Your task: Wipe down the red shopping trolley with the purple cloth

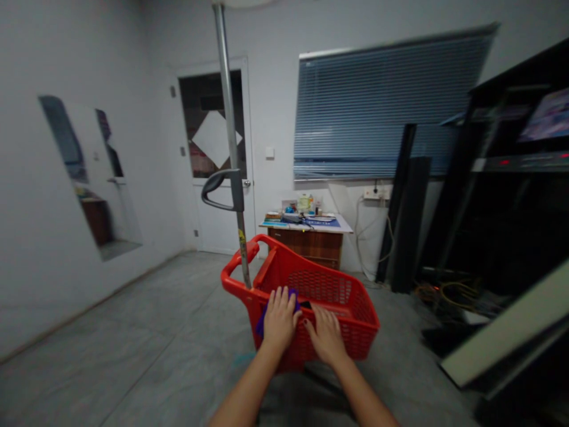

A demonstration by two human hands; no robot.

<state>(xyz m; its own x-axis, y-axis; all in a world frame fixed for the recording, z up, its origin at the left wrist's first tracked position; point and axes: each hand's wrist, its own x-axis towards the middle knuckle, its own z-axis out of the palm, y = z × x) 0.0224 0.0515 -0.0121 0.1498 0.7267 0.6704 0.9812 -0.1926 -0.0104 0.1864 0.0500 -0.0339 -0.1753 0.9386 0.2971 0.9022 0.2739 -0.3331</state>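
Note:
A red plastic shopping cart [275, 255] with perforated basket walls stands in front of me. My left hand [280, 317] presses a purple cloth [262, 323] onto its near rim, with the fingers pointing forward over the cloth. The cloth shows on both sides of that hand. Just to the right, my right hand [326, 332] is on the same rim, its fingers bent over the edge into the basket. A small black patch [306, 305] shows between the two hands; I cannot tell what it is. The cart's lower part is mostly hidden by my arms.
A metal pole [227, 95] with a grey handle [222, 190] rises behind the cart's push bar. Beyond are a cluttered desk [306, 228], a white door [217, 219] and blinds [382, 118]. Dark panels [409, 225] and cables [457, 296] stand at right; a mirror [93, 178] hangs left.

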